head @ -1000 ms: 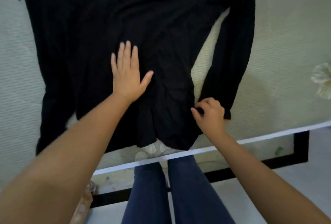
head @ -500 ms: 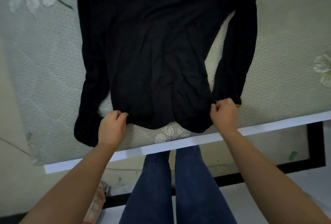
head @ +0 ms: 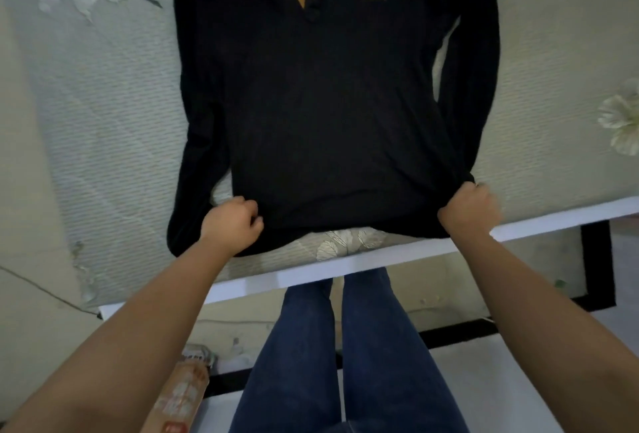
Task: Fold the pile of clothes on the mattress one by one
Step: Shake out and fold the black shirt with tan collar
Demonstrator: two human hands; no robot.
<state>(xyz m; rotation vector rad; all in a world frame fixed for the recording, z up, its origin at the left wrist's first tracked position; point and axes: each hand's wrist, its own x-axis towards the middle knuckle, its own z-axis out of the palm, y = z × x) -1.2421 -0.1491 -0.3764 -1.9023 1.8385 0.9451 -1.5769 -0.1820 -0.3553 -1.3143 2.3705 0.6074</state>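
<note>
Shirt (head: 332, 114) flat on mattress (head: 103, 121), collar at 12 o'clock; my left hand (head: 232, 225) and right hand (head: 468, 209) clamp its hem corners at 6 o'clock, where uneven pulling could skew it.

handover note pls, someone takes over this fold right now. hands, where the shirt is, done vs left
Left hand: grips the hem of the black long-sleeved shirt at its left corner.
Right hand: grips the hem at the right corner.
Shirt: spread front-up on the mattress, collar away from the person, hem near the mattress's near edge, both sleeves lying alongside the body.
Done: shirt laid out flat, hem pulled taut.
Left: no fold made yet; fold sleeves and body. No other clothes from the pile are in view.
</note>
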